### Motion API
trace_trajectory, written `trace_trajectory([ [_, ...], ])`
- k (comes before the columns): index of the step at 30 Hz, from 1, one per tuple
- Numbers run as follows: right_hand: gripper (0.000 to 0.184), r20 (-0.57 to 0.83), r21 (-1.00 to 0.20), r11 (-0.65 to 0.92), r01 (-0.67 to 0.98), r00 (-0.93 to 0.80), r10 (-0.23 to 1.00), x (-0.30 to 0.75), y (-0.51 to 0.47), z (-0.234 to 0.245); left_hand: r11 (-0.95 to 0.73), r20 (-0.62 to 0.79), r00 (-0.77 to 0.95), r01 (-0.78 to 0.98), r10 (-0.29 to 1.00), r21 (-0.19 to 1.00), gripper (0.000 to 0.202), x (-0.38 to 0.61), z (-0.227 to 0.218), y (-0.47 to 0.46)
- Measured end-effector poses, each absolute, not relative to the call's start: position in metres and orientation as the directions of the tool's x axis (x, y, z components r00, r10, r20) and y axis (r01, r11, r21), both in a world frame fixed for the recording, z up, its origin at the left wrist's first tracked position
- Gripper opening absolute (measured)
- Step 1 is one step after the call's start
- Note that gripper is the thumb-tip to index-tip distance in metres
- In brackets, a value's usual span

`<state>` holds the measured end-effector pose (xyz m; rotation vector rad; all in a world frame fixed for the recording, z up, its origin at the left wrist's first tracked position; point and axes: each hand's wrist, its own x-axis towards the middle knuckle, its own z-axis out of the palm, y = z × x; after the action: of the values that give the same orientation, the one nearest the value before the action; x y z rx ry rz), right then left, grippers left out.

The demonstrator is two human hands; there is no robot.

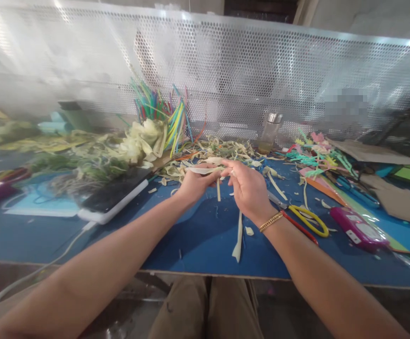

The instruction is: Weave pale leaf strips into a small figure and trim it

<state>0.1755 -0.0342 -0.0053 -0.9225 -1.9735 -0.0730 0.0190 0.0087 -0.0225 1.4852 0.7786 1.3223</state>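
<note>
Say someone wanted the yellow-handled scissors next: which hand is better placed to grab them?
The right hand, I'd judge: the yellow-handled scissors lie close beside its wrist. The left hand is farther off, with the right between, and has a pale strip across it.

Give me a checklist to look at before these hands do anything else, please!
1. Left hand has the pale strip: ok, it lies across the thumb and fingers.
2. Right hand grips the strip too: cannot tell, its fingers hide the spot.
3. Scissors close by: ok, they lie next to the right wrist.
4. Blue table free of scraps: not ok, loose bits like the small pale scrap lie on it.
5. Clear bottle has its metal cap on: ok.
</note>
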Motion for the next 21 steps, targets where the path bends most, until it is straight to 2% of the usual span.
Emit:
trace_trajectory([
  [5,0.022,0.793,-0.309,0.731,0.608,-0.260,0.551,0.171,-0.038,-0.008,-0.263,0.307,0.242,-0.198,0.920,0.944,0.031,0.023,-0.026,0.007],
  [12,0.024,0.852,-0.258,0.833,0.490,-0.290,0.435,0.165,-0.040,-0.014,-0.237,0.311,0.202,-0.322,0.929,0.917,0.029,0.019,-0.024,0.009],
  [17,0.028,0.784,-0.243,0.838,0.488,-0.409,0.466,0.172,-0.039,-0.007,-0.264,0.333,0.235,-0.283,0.913,0.922,0.025,0.020,-0.028,0.013],
  [21,0.025,0.799,-0.290,0.824,0.487,-0.350,0.489,0.174,-0.037,-0.004,-0.286,0.349,0.198,-0.289,0.916,0.914,0.023,0.021,-0.031,0.016],
])
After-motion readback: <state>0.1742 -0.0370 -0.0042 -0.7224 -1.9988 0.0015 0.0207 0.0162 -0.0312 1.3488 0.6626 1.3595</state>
